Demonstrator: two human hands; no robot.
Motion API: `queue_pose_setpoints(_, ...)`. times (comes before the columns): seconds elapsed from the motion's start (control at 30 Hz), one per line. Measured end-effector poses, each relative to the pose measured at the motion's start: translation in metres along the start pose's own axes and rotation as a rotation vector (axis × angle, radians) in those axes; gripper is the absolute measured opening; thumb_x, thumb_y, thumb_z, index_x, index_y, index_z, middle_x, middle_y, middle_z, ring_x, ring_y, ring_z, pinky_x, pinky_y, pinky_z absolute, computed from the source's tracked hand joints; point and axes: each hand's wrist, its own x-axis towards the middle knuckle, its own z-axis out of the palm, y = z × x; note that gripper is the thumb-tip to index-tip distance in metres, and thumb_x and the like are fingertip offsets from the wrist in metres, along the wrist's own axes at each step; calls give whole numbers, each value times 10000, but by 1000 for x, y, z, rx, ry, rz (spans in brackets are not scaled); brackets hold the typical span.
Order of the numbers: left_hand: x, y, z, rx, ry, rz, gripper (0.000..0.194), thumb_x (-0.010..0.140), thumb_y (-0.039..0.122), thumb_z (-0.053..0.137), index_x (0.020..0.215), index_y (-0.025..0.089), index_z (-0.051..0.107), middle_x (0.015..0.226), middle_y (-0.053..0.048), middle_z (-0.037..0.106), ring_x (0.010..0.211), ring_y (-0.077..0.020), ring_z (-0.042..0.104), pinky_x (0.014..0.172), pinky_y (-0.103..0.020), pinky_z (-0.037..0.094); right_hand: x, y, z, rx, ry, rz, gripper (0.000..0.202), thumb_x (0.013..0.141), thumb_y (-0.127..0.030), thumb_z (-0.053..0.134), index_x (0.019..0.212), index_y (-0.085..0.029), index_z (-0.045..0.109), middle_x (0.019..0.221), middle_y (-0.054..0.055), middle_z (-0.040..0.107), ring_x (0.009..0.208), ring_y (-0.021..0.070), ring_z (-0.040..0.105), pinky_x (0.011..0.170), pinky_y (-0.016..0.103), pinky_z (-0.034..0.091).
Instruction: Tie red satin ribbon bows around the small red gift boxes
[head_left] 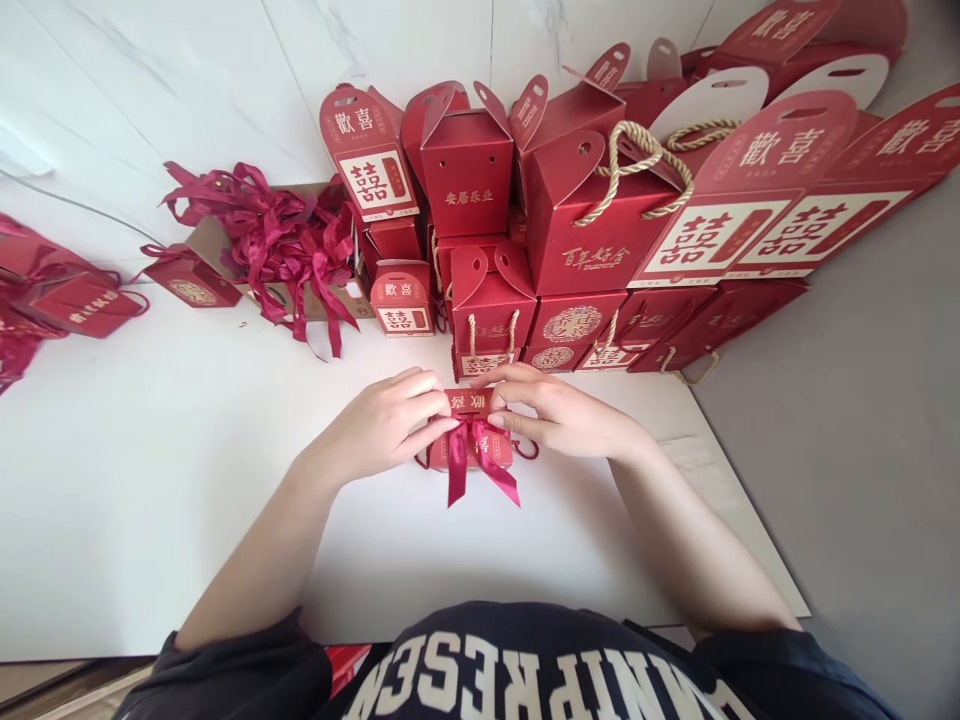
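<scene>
White worktop against a marbled wall

A white table [150, 480] runs to a pale, grey-veined marble wall [225, 80] — even, soft light, no hard shadows. Past the table's right edge lies grey floor [862, 450]; red gift boxes [592, 210] crowd its far edge, with ribbons [277, 240] heaped toward the far left.

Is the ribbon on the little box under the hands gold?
No, the ribbon tied on the small red box between both hands is dark red.

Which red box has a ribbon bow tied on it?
The small red box between both hands, left hand and right hand; the stacked boxes behind lack bows.
</scene>
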Motion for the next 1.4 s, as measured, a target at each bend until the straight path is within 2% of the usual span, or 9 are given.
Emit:
queue_pose_setpoints(0.27, 2, -4, 3, -222, -99, -82, 62, 832, 214, 536, 789, 192, 575, 849, -22, 548, 745, -152, 510, 630, -260, 414, 3, 10, 5, 91, -59, 8, 199, 914, -287, 587, 744, -188, 555, 1217, 84, 567, 1158, 226, 543, 984, 422, 453)
queue_pose_setpoints(0.53, 8, -9, 10, -382, -108, -109, 274, 904, 205, 439, 635, 172, 479, 722, -4, 489, 672, -127, 475, 622, -257, 374, 6, 18, 8, 108, -78, -10, 180, 935, -258, 547, 773, -192, 591, 1242, 72, 539, 1188, 204, 524, 1007, 390, 432)
queue_pose_setpoints(0.63, 8, -10, 11, -431, -95, -102, 200, 864, 201, 497, 666, 175, 497, 736, -3, 513, 680, -131, 488, 646, -265, 388, 3, 11, 6, 36, 23, 44, 167, 941, -320, 543, 830, -200, 578, 1180, 76, 557, 1155, 218, 523, 987, 401, 433)
queue_pose_setpoints(0.7, 7, -9, 11, -435, -91, -95, 117, 823, 182, 536, 707, 179, 521, 754, -3, 535, 698, -138, 501, 664, -268, 397, 1, -1, 6, -79, 138, 100, 211, 938, -386, 540, 839, -199, 553, 1071, 79, 570, 1060, 226, 539, 926, 396, 450)
queue_pose_setpoints(0.77, 7, -7, 11, -418, -93, -96, 94, 796, 160, 549, 708, 180, 522, 754, 1, 533, 697, -136, 499, 660, -262, 396, -1, -16, 10, -221, 181, 120, 294, 922, -463, 540, 804, -194, 542, 928, 70, 565, 921, 225, 541, 839, 381, 456)
queue_pose_setpoints(0.87, 8, -4, 11, -366, -74, -120, 154, 805, 155, 536, 661, 179, 484, 722, 7, 498, 692, -133, 484, 645, -253, 385, -3, -35, 20, -376, 114, 120, 362, 877, -539, 574, 796, -187, 560, 839, 66, 573, 827, 229, 528, 768, 376, 432)
queue_pose_setpoints(1.03, 8, -4, 14, -330, -57, -134, 311, 901, 237, 475, 607, 175, 394, 675, 8, 445, 681, -129, 463, 639, -250, 367, -2, -40, 23, -321, 42, 220, 211, 940, -257, 506, 743, -185, 528, 761, 35, 595, 720, 169, 527, 678, 297, 386)
queue_pose_setpoints(1.17, 9, -5, 15, -334, -76, -130, 365, 925, 298, 467, 594, 171, 381, 665, 9, 433, 674, -126, 459, 633, -247, 357, -5, -35, 9, -146, 18, 392, 265, 979, -310, 412, 756, -202, 504, 679, -2, 586, 610, 134, 496, 589, 255, 333)
queue_pose_setpoints(1.4, 9, -3, 16, -286, -88, -231, 378, 789, 418, 667, 636, 176, 420, 687, 32, 457, 640, -112, 433, 615, -239, 342, -6, -30, 2, -121, -85, 466, 372, 981, -351, 370, 678, -198, 521, 597, -2, 618, 596, 139, 532, 601, 259, 330)
